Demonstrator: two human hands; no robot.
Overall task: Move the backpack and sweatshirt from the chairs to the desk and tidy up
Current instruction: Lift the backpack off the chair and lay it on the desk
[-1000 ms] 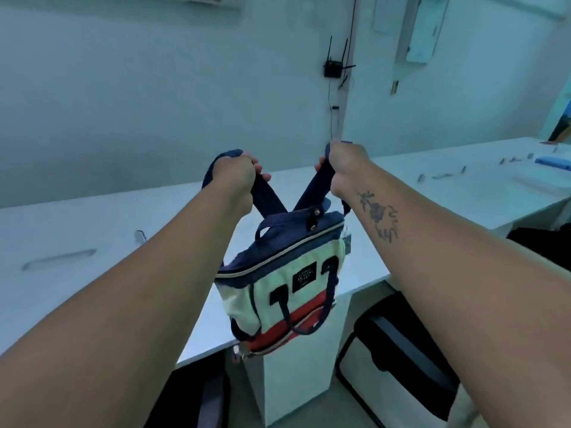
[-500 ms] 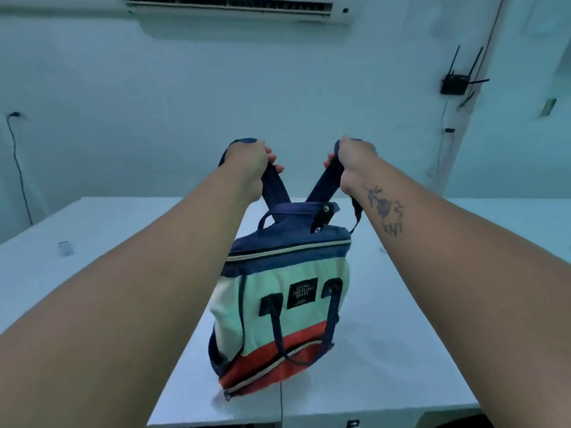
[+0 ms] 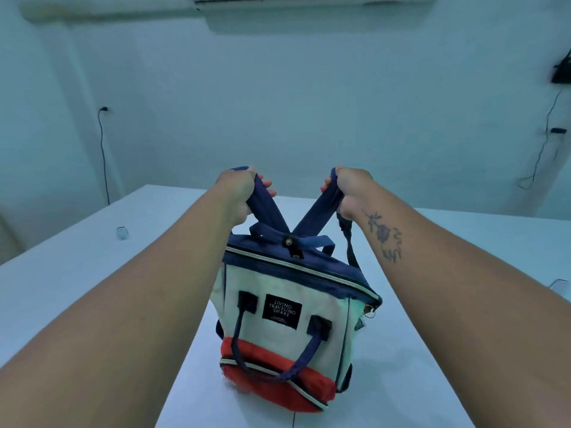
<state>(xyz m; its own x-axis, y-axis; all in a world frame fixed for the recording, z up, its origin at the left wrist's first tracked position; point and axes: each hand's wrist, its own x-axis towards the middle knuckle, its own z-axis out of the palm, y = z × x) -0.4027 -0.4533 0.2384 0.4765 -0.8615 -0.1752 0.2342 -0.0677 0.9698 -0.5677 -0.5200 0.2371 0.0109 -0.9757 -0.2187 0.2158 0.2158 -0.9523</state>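
Observation:
The backpack (image 3: 290,322) has a navy top, a cream body and a red base, with a black label on its front. It stands upright on the white desk (image 3: 417,335), its base touching the surface. My left hand (image 3: 238,193) grips the left navy shoulder strap above the bag. My right hand (image 3: 349,189) grips the right strap, both straps pulled taut. No sweatshirt or chair is in view.
A small pale object (image 3: 122,233) lies on the desk at the left, and another small item (image 3: 559,285) sits at the right edge. A cable (image 3: 103,156) hangs down the wall behind, and an air conditioner (image 3: 296,7) is mounted above.
I have turned left and carried the backpack from beside the desk's edge over the desk. It has come down until its base rests on the surface.

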